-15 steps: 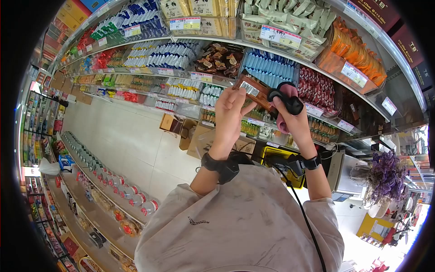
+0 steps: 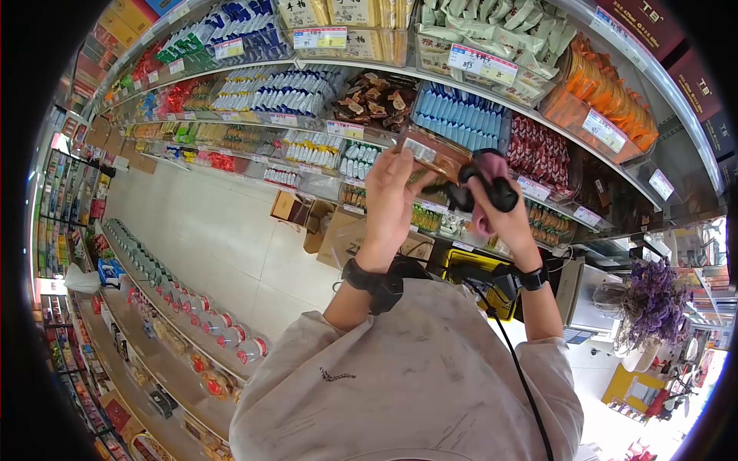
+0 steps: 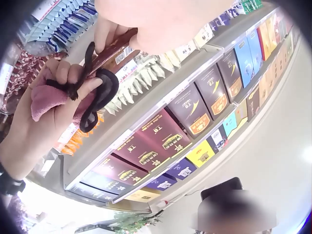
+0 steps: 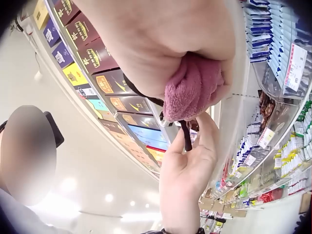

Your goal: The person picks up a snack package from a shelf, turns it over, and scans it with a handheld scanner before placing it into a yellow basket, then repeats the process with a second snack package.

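My left hand (image 2: 390, 192) pinches a brown, glossy snack packet (image 2: 442, 156) with a white barcode label, held up in front of the shelves. Close by on the right, my right hand (image 2: 503, 211) grips a pink cloth (image 2: 494, 163) together with a black looped item (image 2: 503, 194). The left wrist view shows the cloth (image 3: 48, 100) bunched in the right fist and the black loop (image 3: 108, 90) curving out over the thumb, against the packet (image 3: 109, 56). In the right wrist view, the cloth (image 4: 192, 87) bulges from the fist above the left hand (image 4: 187, 170). I cannot tell what the black item is.
Shelves of wrapped snacks with price tags (image 2: 483, 64) curve ahead, holding blue packets (image 2: 450, 115), brown packets (image 2: 377, 100) and orange ones (image 2: 600, 96). Below are cardboard boxes (image 2: 338, 238) and a yellow basket (image 2: 503, 307). Large bottles (image 2: 231, 336) line the left shelf; dried purple flowers (image 2: 653, 300) stand at right.
The packet has tilted in the left hand, and its label looks more blurred. The right hand with the cloth and black item has shifted slightly, the black loops turning.
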A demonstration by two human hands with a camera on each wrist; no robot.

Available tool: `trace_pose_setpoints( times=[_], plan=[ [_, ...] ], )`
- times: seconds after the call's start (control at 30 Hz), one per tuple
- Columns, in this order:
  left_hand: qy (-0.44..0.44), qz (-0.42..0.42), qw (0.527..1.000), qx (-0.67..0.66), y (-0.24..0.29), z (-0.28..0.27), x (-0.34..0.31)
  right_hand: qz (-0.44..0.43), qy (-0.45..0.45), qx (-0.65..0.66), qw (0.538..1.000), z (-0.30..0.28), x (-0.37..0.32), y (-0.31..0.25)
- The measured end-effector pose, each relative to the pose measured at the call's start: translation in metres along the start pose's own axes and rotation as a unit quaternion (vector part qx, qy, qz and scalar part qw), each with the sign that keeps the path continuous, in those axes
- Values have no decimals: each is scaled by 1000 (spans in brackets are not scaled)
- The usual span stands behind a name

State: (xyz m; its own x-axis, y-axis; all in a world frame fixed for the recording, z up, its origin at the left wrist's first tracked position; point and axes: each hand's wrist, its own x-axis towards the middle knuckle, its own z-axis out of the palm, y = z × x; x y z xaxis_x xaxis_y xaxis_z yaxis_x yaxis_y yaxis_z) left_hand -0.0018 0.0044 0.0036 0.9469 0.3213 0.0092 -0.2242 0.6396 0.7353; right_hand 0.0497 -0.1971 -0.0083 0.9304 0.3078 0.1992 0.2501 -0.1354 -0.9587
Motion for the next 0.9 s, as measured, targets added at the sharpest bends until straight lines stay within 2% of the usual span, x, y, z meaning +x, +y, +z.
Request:
trace_pose_setpoints(
  times=[0.07, 0.1, 0.13, 0.17, 0.23, 0.27, 0.3, 0.33, 0.4, 0.43, 0.57, 0.7, 0.8, 0.83, 0.9],
  plan=[
    [41, 54, 997, 32, 0, -8, 4, 118, 47, 66, 990, -12, 5, -14],
    [30, 50, 997, 56, 2, -8, 3, 125, 41, 140, 981, -20, 11, -20],
    [19, 45, 996, 81, 5, -6, 1, 52, 109, 157, 980, -14, 15, -26],
    [7, 40, 994, 105, 8, -3, 0, 59, 119, 146, 980, -9, 15, -30],
    [-35, 18, 992, 118, 5, 13, -8, 127, 45, 105, 985, -7, 12, -44],
    [-56, 7, 991, 125, 0, 21, -10, 187, -39, 74, 979, -9, 8, -60],
    [-80, 60, 982, 161, -9, 20, -7, 244, -123, 42, 961, -9, 6, -69],
    [-82, 53, 979, 180, -12, 15, -5, 175, -114, 55, 976, -3, 5, -52],
    [-82, 43, 972, 218, -13, 7, -1, 188, -136, 64, 970, -6, 9, -40],
    [-86, 29, 976, 200, -10, 7, -2, 158, -128, 43, 978, -5, 9, -30],
    [-26, 129, 932, 337, -17, 0, 2, 36, -56, -51, 996, 12, 9, -23],
    [-10, 83, 946, 313, -16, -4, 1, 19, -30, -27, 999, 24, 18, -20],
    [-24, 79, 957, 278, -17, 4, -4, -172, -55, -134, 974, 34, 23, -12],
    [-25, 94, 958, 269, -18, 2, -3, -197, -74, -140, 968, 38, 23, -14],
    [-20, 97, 953, 287, -7, 1, -4, -117, -111, -59, 985, 47, 19, -27]
  ],
)
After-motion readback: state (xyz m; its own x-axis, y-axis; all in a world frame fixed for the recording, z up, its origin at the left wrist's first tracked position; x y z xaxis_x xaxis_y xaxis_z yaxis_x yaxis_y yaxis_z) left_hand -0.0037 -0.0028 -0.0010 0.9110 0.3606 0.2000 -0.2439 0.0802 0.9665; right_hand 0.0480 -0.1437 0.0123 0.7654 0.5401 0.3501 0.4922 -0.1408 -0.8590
